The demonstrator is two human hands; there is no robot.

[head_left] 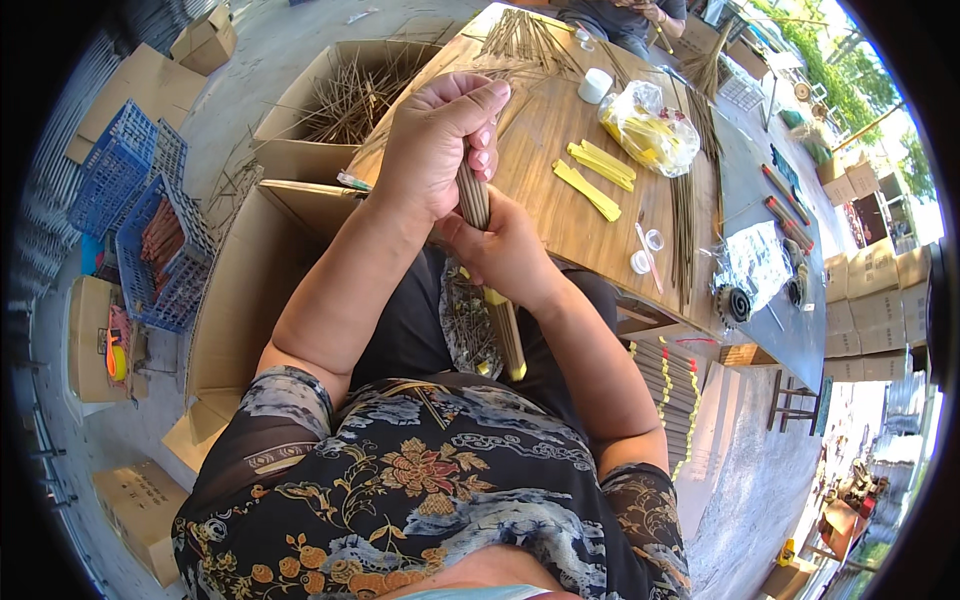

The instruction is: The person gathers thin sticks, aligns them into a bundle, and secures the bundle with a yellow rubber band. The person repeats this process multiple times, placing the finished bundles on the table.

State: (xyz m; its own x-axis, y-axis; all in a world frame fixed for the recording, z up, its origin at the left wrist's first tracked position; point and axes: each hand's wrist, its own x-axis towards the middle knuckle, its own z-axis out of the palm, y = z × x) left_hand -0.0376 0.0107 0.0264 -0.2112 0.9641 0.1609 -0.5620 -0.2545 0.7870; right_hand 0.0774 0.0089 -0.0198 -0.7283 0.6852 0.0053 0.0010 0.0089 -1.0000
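A bundle of thin brown sticks [474, 192], resembling incense sticks, slants over my lap. A yellow band wraps it below my right hand, and its lower end is yellow too. My left hand [440, 140] is closed at the upper end, thumb and fingers curled together around the tips. Lower down, my right hand [508, 250] wraps around the middle of the bundle. Just right of my hands, yellow paper strips [590, 180] lie on the wooden table [530, 130]. A clear plastic bag [650, 128] with more yellow strips sits beyond them.
Loose sticks [682, 235] lie along the table's right side, near a white jar [595, 85]. An open cardboard box [290, 150] full of sticks stands at the left, by blue crates [165, 260]. Across the table sits another person [615, 22]. Stacked cartons [872, 310] stand far right.
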